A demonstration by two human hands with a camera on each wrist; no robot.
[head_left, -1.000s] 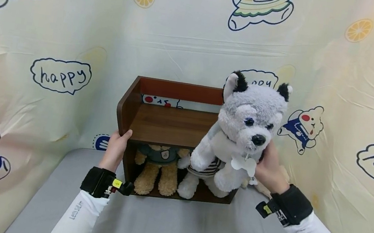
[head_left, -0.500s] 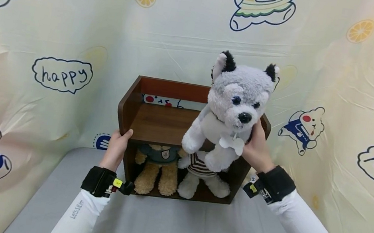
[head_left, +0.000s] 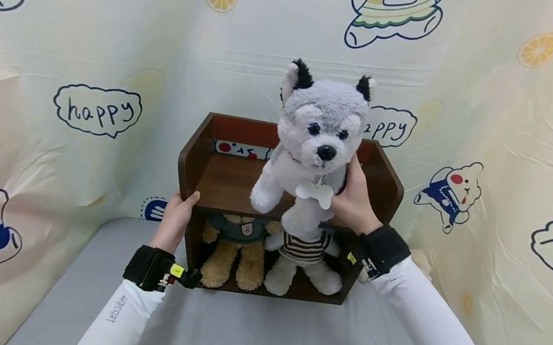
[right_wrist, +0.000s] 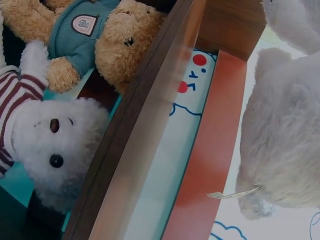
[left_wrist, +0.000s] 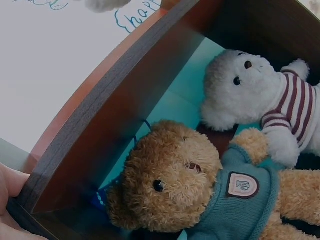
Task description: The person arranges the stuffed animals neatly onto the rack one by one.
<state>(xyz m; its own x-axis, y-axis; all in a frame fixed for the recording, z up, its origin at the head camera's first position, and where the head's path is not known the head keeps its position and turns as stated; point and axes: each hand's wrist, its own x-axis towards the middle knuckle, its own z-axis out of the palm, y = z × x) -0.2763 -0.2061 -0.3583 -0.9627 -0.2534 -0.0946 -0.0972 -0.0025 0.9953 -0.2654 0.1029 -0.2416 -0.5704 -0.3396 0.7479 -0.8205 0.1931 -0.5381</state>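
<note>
My right hand (head_left: 355,199) grips a grey and white plush husky (head_left: 323,114) by the side of its body. The husky is upright, facing me, over the top board of a brown wooden shelf (head_left: 232,181); a white bone-shaped tag (head_left: 314,193) hangs at its chest. My left hand (head_left: 175,217) holds the shelf's left side panel, thumb on the front edge. In the lower compartment sit a brown teddy bear (left_wrist: 165,175) in a green sweater and a white teddy bear (left_wrist: 290,95) in a striped shirt. Their heads are hidden in the head view.
The shelf stands on a grey cloth-covered table (head_left: 252,336). Just past its right side, partly behind my right wrist, lies a pale plush thing (head_left: 420,264). A printed curtain (head_left: 248,73) hangs behind and on both sides.
My right hand has carried the husky left and up, from the shelf's right side to over its top board. My left hand stays on the side panel.
</note>
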